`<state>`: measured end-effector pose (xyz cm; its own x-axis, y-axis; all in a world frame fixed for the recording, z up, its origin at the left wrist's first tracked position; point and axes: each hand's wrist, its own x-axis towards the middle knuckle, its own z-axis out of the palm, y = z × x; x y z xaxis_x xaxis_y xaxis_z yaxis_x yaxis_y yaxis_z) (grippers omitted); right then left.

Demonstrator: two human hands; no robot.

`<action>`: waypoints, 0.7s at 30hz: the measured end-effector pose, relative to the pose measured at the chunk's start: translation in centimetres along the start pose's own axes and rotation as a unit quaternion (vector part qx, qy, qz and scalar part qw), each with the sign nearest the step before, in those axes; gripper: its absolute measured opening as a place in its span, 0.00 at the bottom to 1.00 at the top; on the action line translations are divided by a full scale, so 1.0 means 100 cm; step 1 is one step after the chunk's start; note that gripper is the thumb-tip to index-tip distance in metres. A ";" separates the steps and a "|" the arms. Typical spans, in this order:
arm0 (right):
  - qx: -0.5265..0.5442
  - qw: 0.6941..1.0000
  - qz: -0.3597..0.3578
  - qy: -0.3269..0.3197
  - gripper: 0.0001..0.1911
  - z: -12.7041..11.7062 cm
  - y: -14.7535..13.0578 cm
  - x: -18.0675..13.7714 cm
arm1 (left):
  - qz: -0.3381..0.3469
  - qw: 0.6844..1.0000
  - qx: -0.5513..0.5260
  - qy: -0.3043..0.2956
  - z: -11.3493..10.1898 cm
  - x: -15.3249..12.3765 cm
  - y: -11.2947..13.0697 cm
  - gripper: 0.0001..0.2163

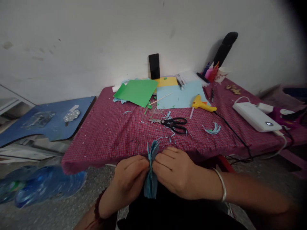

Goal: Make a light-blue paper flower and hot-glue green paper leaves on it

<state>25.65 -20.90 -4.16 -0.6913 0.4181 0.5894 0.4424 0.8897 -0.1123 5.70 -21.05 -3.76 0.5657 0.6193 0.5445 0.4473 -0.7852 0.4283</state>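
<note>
My left hand and my right hand meet below the table's front edge, both pinching a folded, fringed piece of light blue paper held upright between their fingertips. The left fingers are curled onto its left side and the right fingers press its right side. A silver bangle sits on my right wrist. Black-handled scissors lie on the cloth just beyond my hands.
A red checked cloth covers the low table, strewn with paper scraps. On it lie a green sheet, a light blue sheet, a yellow glue gun with its cord, and a white power bank. A phone leans on the wall.
</note>
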 end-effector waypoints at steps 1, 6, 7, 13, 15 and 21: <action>-0.005 1.000 0.006 0.005 0.12 0.002 0.000 -0.001 | 0.003 1.000 0.001 0.009 0.001 0.001 -0.001 0.07; 0.034 0.997 0.048 0.052 0.11 0.003 0.004 -0.004 | 0.046 0.995 0.062 0.061 -0.004 -0.003 -0.010 0.04; 0.058 0.995 0.057 0.060 0.12 0.001 0.005 -0.006 | 0.051 0.993 0.078 0.070 -0.006 -0.004 -0.012 0.04; 0.106 0.976 0.118 0.150 0.07 -0.008 0.013 -0.017 | 0.085 0.990 0.079 0.084 -0.011 -0.008 -0.024 0.04; 0.105 0.970 0.140 0.171 0.06 -0.005 0.015 -0.019 | 0.086 0.990 0.082 0.080 -0.010 -0.008 -0.026 0.04; 0.103 0.968 0.157 0.168 0.06 0.003 0.020 -0.018 | 0.098 0.987 0.100 0.084 -0.010 -0.011 -0.029 0.04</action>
<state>27.62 -19.84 -5.66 -0.3017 0.6215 0.7230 0.4535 0.7606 -0.4645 3.12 -19.43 -4.87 0.5399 0.4330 0.7218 0.4775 -0.8638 0.1611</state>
